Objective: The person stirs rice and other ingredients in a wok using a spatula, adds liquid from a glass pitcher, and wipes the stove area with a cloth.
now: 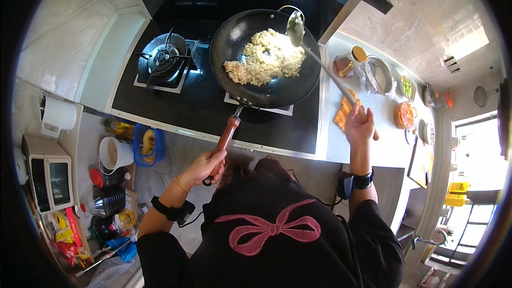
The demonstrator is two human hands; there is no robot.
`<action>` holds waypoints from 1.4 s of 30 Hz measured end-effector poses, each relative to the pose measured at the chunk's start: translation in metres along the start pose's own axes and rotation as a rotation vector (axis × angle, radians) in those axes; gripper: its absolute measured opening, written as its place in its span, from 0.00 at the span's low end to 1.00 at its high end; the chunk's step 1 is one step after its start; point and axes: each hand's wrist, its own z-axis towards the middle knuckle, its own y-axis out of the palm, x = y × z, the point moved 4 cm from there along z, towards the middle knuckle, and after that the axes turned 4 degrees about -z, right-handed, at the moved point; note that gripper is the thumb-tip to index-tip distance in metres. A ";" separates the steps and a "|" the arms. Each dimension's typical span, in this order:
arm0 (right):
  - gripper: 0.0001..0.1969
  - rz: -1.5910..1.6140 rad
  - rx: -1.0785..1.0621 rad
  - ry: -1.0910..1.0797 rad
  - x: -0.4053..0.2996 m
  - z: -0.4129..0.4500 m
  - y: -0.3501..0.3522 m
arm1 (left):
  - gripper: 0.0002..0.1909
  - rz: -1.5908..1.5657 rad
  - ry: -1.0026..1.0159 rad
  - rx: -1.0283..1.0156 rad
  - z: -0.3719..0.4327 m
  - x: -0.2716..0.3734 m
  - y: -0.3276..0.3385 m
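My left hand (204, 168) grips the brown wooden handle of a black wok (228, 88) on the right burner of the gas hob. Fried rice (272, 58), or a similar grainy food, lies in the wok in an uneven heap. In my right hand (359, 126) is the wooden end of a long-handled metal ladle (296, 30). The ladle's head is over the wok's upper right side, near the loop handle; whether it touches the wok cannot be told. An orange cloth (343, 114) lies on the counter beside my right hand.
An unused gas burner (164, 58) is at left. On the right counter stand a lidded jar (346, 64), a metal bowl (378, 74), a dish of chopped greens (407, 87) and an orange container (405, 115). Below left are a white bucket (116, 153), a blue basket (158, 144) and several bottles.
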 end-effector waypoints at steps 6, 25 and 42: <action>0.13 -0.490 -0.163 -0.167 0.030 -0.035 0.006 | 0.19 0.017 0.012 -0.013 -0.001 -0.002 -0.001; 0.13 -0.807 -0.036 -0.052 0.064 -0.075 0.001 | 0.18 -0.019 -0.030 -0.012 0.005 -0.003 -0.004; 0.12 -0.822 -0.178 -0.037 0.035 -0.067 0.029 | 0.18 0.007 0.012 -0.017 -0.003 -0.004 -0.003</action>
